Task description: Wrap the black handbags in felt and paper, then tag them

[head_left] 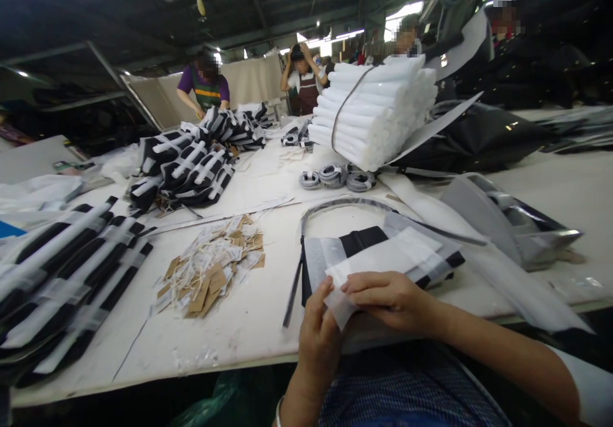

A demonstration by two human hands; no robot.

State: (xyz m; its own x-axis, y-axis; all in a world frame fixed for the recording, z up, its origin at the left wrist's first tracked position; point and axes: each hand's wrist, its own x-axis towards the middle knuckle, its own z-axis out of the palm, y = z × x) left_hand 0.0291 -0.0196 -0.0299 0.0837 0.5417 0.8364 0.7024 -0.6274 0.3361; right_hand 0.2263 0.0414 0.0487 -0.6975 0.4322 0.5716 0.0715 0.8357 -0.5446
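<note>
At the table's front edge, my left hand [320,325] pinches the near end of a translucent white strip [341,309] between thumb and fingers. My right hand [395,299] is closed on the same strip just beside it, fingers pressed together. Under and behind the hands lies a black and grey bag-like piece [316,258] with a long dark strap [335,202] looping away from me. A white sheet [402,251] covers part of its top. The underside of the piece is hidden by my hands.
Left of my hands lies a heap of brown and white string tags [215,267]. Black pieces wrapped in white strips [71,286] fill the left side. Grey strap coils [332,175] sit before a tied stack of white rolls [368,108]. Other people stand across the table.
</note>
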